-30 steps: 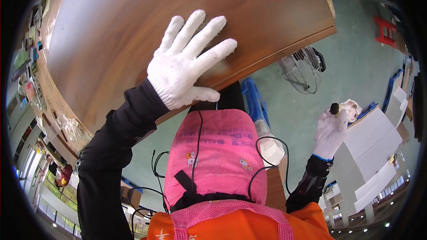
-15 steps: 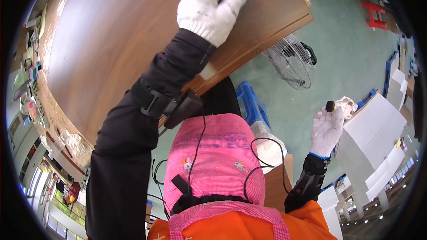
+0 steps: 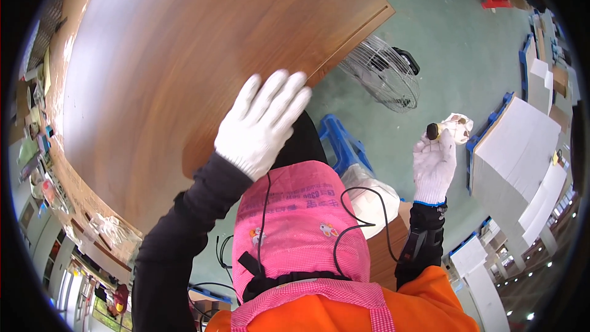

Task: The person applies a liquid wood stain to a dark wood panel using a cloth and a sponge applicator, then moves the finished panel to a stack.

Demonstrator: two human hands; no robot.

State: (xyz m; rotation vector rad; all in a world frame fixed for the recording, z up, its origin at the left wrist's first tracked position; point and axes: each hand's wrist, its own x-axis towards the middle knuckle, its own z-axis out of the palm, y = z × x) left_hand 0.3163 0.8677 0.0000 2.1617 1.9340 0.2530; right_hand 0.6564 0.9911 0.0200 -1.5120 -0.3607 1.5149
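In what seems a surface check, the open white-gloved left hand (image 3: 261, 124) hovers, contact unclear, by the near edge of the glossy brown wood-grain panel (image 3: 184, 55), while the white-gloved right hand (image 3: 434, 169), well off that edge, grips a brown-stained white cloth (image 3: 461, 124) and small dark-ended object (image 3: 433, 131); smoothing calls for a level palm.

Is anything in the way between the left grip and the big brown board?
Besides its white glove, nothing visible stands between the left grip and the brown board. I can't tell if they touch.

The white-knit-gloved left hand (image 3: 258, 128) was stretched flat; the white-gloved right hand (image 3: 434, 165), out to the side, was curled.
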